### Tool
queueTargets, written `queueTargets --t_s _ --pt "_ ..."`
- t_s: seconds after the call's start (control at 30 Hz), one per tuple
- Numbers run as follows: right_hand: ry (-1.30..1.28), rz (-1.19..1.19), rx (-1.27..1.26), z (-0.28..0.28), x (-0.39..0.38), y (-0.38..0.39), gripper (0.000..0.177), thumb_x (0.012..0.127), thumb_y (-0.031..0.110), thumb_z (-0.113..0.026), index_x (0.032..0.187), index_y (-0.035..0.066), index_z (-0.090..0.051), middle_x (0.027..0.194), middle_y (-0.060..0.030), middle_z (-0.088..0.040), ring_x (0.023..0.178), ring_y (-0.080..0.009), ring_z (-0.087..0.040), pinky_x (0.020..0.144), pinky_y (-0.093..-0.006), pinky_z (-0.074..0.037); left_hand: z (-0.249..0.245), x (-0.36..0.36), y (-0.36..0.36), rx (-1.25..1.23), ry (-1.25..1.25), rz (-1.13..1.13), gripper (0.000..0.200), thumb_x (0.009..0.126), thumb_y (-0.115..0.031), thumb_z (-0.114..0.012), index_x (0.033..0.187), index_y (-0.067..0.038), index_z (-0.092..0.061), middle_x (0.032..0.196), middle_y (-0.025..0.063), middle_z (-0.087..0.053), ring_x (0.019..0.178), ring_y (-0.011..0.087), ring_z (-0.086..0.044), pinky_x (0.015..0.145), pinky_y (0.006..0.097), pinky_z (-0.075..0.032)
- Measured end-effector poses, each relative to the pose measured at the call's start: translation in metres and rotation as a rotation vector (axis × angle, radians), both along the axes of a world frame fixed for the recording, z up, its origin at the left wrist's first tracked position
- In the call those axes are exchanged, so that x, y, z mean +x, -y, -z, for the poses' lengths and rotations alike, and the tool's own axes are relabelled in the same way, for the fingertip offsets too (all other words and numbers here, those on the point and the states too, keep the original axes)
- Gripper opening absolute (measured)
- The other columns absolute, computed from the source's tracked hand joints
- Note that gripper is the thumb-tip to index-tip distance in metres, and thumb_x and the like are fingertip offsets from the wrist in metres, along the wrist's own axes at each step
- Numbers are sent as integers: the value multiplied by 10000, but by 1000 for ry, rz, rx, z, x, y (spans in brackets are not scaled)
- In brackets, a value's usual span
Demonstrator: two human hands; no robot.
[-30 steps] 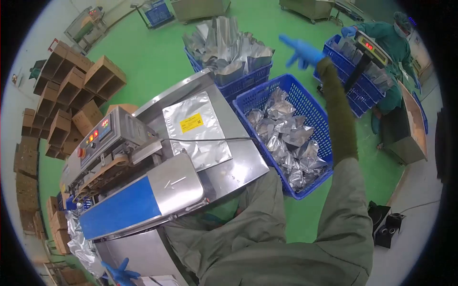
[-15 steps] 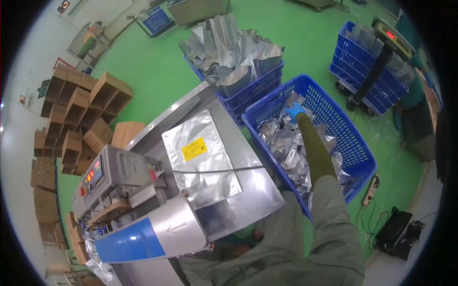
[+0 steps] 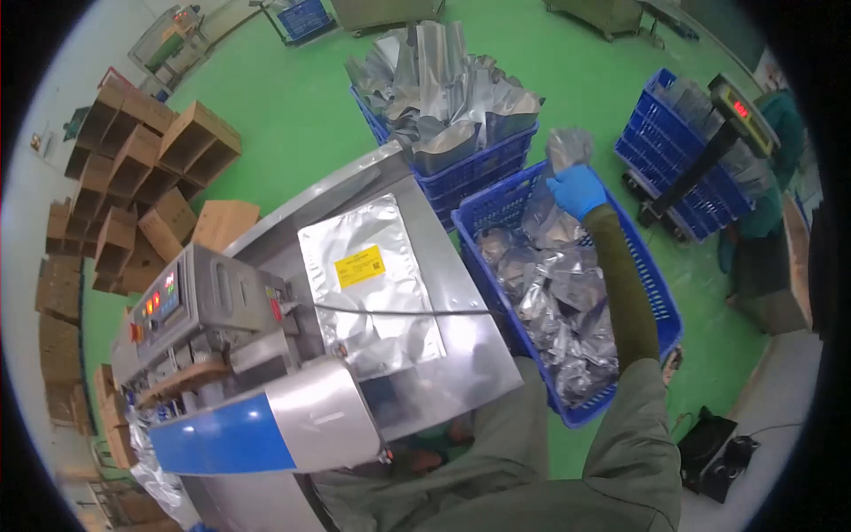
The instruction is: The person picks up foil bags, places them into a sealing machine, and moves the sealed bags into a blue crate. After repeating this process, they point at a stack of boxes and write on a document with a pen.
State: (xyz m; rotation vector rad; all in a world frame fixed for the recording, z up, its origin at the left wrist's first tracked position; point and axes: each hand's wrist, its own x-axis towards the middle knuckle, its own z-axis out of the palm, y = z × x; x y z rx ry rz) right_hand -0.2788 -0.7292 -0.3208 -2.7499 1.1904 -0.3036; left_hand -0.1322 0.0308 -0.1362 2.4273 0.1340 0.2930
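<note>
My right hand (image 3: 578, 191), in a blue glove, is closed around a crumpled clear plastic bag (image 3: 570, 147). Part of the bag sticks up past the fingers, over the far rim of a blue plastic basket (image 3: 651, 293). Crumpled, shiny clear bags (image 3: 563, 306) fill much of this basket below the hand and forearm. To the left, a flat silver foil pouch (image 3: 390, 266) with a yellow label (image 3: 361, 268) lies on the steel table (image 3: 470, 355). A black cable crosses the pouch. My left hand is out of view.
A sealing machine (image 3: 217, 301) with a blue and steel cover (image 3: 266, 430) stands at the table's left. Behind the table, another blue basket (image 3: 479, 173) is stacked with upright foil pouches (image 3: 443, 89). Cardboard boxes (image 3: 133, 177) stand at far left, a scale display (image 3: 743, 108) at right.
My right hand has risen from among the bags to the basket's far rim, now with a clear bag in it. The camera view has shifted slightly.
</note>
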Motion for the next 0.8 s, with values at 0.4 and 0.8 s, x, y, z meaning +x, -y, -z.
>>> queueTargets --t_s 0.4,0.8 --pt "147 -591 246 -385 24 -225 262 791 237 -658 739 -19 -639 552 -31 -556 462 -84 -518 455 -233 -429 9 20 115 -328 174 1066 221 837 -121 -577 1011 11 -609 955 141 -625 867 211 -606 764 298 -466" --pt "669 -799 329 -288 30 -369 267 749 9 -640 1015 15 -626 742 -25 -624 687 -96 -571 622 -237 -467 27 42 195 -996 524 840 226 898 -150 -501 1002 8 -625 889 87 -657 793 154 -624 733 288 -502"
